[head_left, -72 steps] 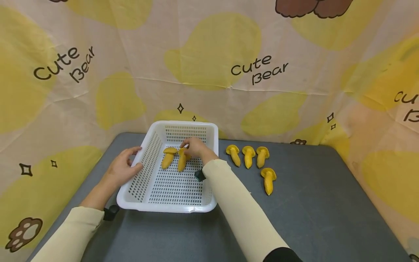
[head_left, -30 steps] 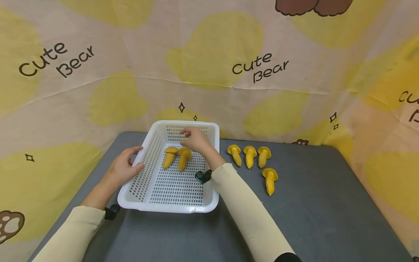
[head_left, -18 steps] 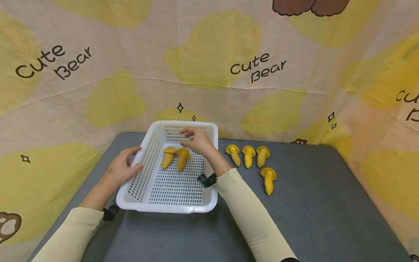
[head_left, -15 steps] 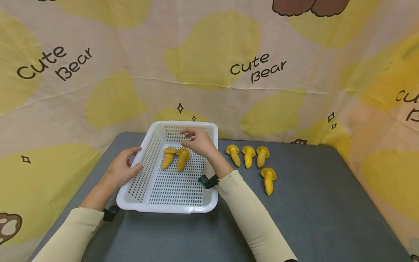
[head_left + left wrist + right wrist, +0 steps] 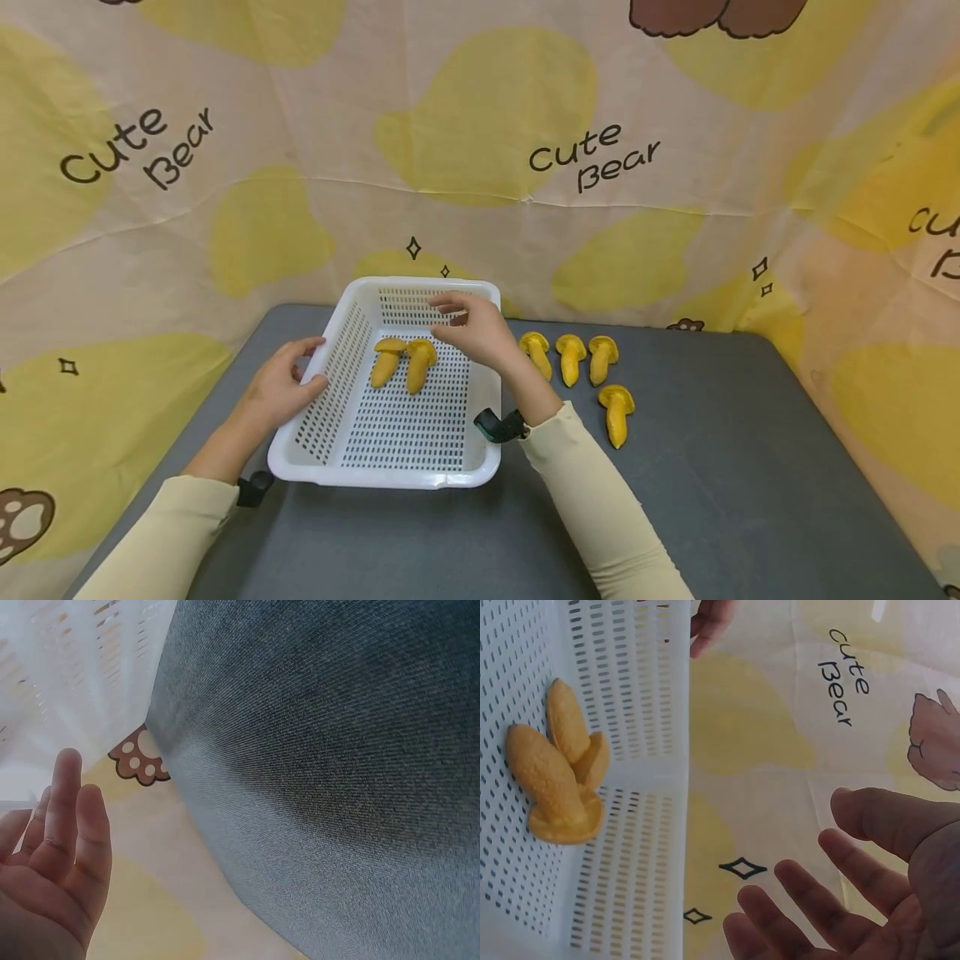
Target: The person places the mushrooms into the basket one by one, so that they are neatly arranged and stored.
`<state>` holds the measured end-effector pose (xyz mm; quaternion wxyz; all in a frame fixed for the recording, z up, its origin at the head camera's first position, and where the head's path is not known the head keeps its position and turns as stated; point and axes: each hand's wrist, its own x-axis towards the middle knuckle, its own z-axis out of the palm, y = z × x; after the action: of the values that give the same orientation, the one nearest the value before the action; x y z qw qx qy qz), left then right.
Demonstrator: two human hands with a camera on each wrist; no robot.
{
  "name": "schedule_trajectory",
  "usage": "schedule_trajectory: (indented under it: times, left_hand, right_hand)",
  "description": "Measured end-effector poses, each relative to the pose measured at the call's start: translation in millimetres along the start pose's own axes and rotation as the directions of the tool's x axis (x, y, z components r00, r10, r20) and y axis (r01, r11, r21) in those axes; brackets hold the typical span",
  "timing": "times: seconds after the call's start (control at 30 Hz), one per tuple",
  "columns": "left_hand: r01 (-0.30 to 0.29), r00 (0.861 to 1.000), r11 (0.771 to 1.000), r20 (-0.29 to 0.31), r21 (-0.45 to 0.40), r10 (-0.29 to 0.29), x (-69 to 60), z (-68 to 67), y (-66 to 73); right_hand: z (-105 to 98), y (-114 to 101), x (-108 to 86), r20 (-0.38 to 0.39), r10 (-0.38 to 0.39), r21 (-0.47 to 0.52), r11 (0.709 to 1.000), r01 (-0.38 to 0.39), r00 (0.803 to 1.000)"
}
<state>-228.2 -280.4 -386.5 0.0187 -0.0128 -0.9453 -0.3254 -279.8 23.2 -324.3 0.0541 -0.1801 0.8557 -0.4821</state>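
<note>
Inside the white plastic basket (image 5: 405, 425), two yellow mushrooms lie side by side: the left mushroom (image 5: 387, 367) and the right mushroom (image 5: 418, 371), their caps touching or nearly so. My left hand (image 5: 277, 387) rests at the basket's left rim, thumb and fingertips against it; the left wrist view shows its fingers (image 5: 64, 817) extended along the outer wall. Over the basket's back right part hovers my right hand (image 5: 476, 329), fingers loosely spread and holding nothing. In the right wrist view its fingers (image 5: 817, 900) are apart, with the mushrooms (image 5: 551, 776) below in the basket.
Right of the basket, several more yellow mushrooms lie on the grey table (image 5: 712, 467): three in a back row, such as the middle mushroom (image 5: 571, 360), and one nearer mushroom (image 5: 617, 414). A printed cloth (image 5: 465, 125) hangs behind the table.
My right hand has let go of the right mushroom in the basket, risen, and drifted right toward the basket's right rim. The left hand has stayed at the left rim.
</note>
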Motion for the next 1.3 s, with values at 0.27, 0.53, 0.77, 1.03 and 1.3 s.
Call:
schedule_trajectory:
  times: [0.27, 0.53, 0.77, 1.03, 1.3]
  left_hand:
    - [-0.013, 1.000, 1.000, -0.009, 0.003, 0.013, -1.7, -1.3, 1.4]
    - [-0.013, 1.000, 1.000, -0.017, 0.017, 0.013, -1.9, -1.7, 1.5]
    - [-0.034, 0.999, 0.999, -0.005, -0.017, 0.034, -3.3, -2.1, 1.0]
    - [-0.040, 0.999, 0.999, -0.007, -0.023, 0.040, -6.0, -2.1, 0.1]
    - [-0.024, 1.000, 1.000, 0.000, -0.012, 0.024, -6.2, -2.8, 2.4]
  right_hand:
    - [-13.8, 4.7, -10.6, -0.035, -0.008, -0.018, 1.000, 0.007, 0.999]
    - [-28.6, 13.2, -21.1, -0.037, -0.022, -0.056, 0.998, 0.020, 0.999]
    - [-40.5, 28.9, -27.0, -0.068, -0.045, -0.101, 0.994, 0.038, 0.997]
    - [-56.3, 42.0, -39.8, -0.089, -0.030, -0.104, 0.994, 0.020, 0.996]
    - [-74.0, 48.5, -53.4, -0.098, 0.025, -0.112, 0.993, -0.036, 0.995]
